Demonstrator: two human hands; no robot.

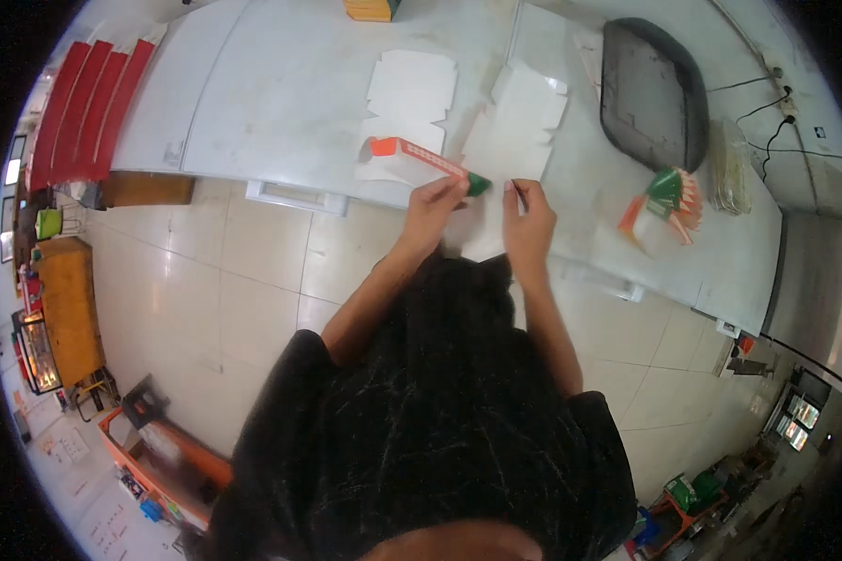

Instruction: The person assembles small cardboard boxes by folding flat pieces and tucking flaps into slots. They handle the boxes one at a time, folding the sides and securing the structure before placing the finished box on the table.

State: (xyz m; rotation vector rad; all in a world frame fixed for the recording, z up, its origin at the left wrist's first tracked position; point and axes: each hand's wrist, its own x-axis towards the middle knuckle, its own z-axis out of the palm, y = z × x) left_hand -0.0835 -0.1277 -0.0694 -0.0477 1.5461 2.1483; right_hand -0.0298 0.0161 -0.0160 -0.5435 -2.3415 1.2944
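Observation:
My left hand pinches a thin piece of printed cardboard, orange-red along its length with a green end, and a paler blurred part hangs below it. Close by, my right hand has its fingertips drawn together. Whatever lies between them is too small to make out. Flat white carton blanks lie beneath and beyond the hands: one stack to the left, another in the middle. Further right stand folded green and orange cartons, some with pointed edges.
A dark oval tray rests on the white table at the right, beside a bundle of clear plastic. Red strips lie at the far left. A yellow box is at the back. Cables run along the right wall.

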